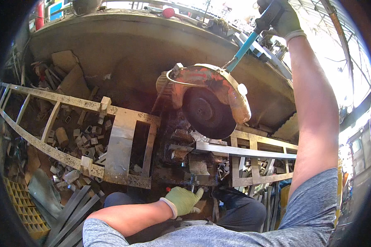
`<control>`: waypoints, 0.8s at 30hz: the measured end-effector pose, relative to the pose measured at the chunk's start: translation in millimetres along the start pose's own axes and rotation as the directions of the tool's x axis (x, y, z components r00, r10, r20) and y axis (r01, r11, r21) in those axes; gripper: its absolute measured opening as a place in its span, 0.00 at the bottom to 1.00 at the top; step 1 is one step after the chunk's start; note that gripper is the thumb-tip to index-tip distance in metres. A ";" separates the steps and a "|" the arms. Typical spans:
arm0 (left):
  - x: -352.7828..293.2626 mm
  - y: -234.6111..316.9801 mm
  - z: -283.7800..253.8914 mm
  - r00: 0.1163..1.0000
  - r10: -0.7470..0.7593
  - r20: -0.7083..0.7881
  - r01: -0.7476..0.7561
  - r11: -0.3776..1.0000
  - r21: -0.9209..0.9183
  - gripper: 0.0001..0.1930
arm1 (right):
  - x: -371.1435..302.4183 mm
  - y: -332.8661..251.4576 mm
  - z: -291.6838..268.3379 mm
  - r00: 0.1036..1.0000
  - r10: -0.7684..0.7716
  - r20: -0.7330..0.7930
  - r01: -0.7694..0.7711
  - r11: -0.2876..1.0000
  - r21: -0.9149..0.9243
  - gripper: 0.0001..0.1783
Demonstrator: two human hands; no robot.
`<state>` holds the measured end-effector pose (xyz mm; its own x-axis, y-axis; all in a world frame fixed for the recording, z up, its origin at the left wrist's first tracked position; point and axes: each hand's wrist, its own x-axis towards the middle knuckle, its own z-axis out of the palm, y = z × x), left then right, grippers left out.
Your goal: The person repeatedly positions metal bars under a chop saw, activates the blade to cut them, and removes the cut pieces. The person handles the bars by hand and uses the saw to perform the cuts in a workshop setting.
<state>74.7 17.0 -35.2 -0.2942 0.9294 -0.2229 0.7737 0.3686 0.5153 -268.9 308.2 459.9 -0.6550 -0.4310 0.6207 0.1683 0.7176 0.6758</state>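
A chop saw with a worn orange guard and a dark round blade stands in front of me. Raised at the upper right, my gloved right hand is closed around the black grip at the end of the saw's blue lever. The blade hangs just above a pale metal bar, whose left end lies in the vise under the saw. My gloved left hand is down by the vise screw, its fingers curled around the vise handle, mostly hidden by the glove.
Slotted metal support frames reach out to the left and right of the saw. Short tube offcuts are heaped beneath the left one. A yellow grid crate and long metal bars lie at the lower left. Behind rises a brown panel.
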 end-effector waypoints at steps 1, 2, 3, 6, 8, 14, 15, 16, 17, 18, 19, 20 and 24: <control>-3.0 -5.4 -5.3 0.996 0.015 -0.088 -0.017 1.000 -0.021 0.41 | 3.0 -0.3 2.0 0.992 -0.099 0.077 0.111 0.979 -0.168 0.26; -5.2 -11.3 -10.0 0.984 0.025 -0.175 -0.032 0.999 -0.036 0.41 | 3.9 0.2 3.8 0.985 -0.068 0.161 0.108 0.962 -0.251 0.24; -6.6 -16.9 -13.9 0.966 0.034 -0.257 -0.049 0.997 -0.054 0.42 | 5.7 0.5 5.6 0.992 0.105 0.066 -0.115 0.978 0.175 0.22; -5.8 -36.2 -22.5 0.934 -0.017 -0.357 -0.039 0.988 -0.148 0.37 | 1.9 -2.9 8.9 0.994 0.104 0.045 -0.108 0.988 0.114 0.21; -2.2 -44.5 -23.2 0.917 -0.024 -0.398 -0.043 0.986 -0.159 0.33 | -2.1 -8.6 6.6 0.995 0.062 0.072 -0.060 0.998 -0.032 0.21; 8.0 -50.9 -14.2 0.913 0.047 -0.405 -0.149 0.963 -0.224 0.29 | -11.4 -18.6 -6.0 0.990 0.012 0.139 0.035 0.944 -0.327 0.19; 9.8 -50.4 -12.7 0.891 0.077 -0.447 -0.189 0.959 -0.212 0.29 | -12.4 -16.3 -5.0 0.990 0.007 0.140 0.046 0.926 -0.374 0.19; 11.0 -50.3 -11.6 0.861 0.106 -0.498 -0.233 0.952 -0.200 0.29 | -13.3 -12.6 -2.5 0.990 0.004 0.140 0.055 0.907 -0.417 0.19; 12.4 -48.4 -9.7 0.830 0.142 -0.540 -0.281 0.942 -0.183 0.29 | -15.0 -7.6 1.5 0.991 0.006 0.136 0.057 0.888 -0.456 0.18; 14.9 -46.6 -8.7 0.782 0.184 -0.596 -0.364 0.911 -0.195 0.30 | -17.1 -1.4 7.2 0.991 0.009 0.135 0.059 0.866 -0.496 0.18; 16.3 -43.0 -6.4 0.742 0.213 -0.636 -0.392 0.907 -0.153 0.30 | -19.6 6.7 12.9 0.993 0.019 0.118 0.048 0.842 -0.538 0.18; 19.4 -38.2 -4.3 0.698 0.245 -0.673 -0.418 0.902 -0.104 0.30 | -24.5 15.2 19.8 0.995 0.017 0.096 0.043 0.812 -0.582 0.18; 26.9 -8.8 12.0 0.664 0.362 -0.654 -0.595 0.785 -0.170 0.29 | -59.2 55.2 41.6 0.987 -0.020 -0.162 -0.109 0.658 -0.745 0.16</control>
<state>66.8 38.5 -55.6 -0.2821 0.7645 0.5796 0.6876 -0.2602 0.6778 -251.5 396.0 443.9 -0.5302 -0.5283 0.6631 0.7307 0.1119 0.6734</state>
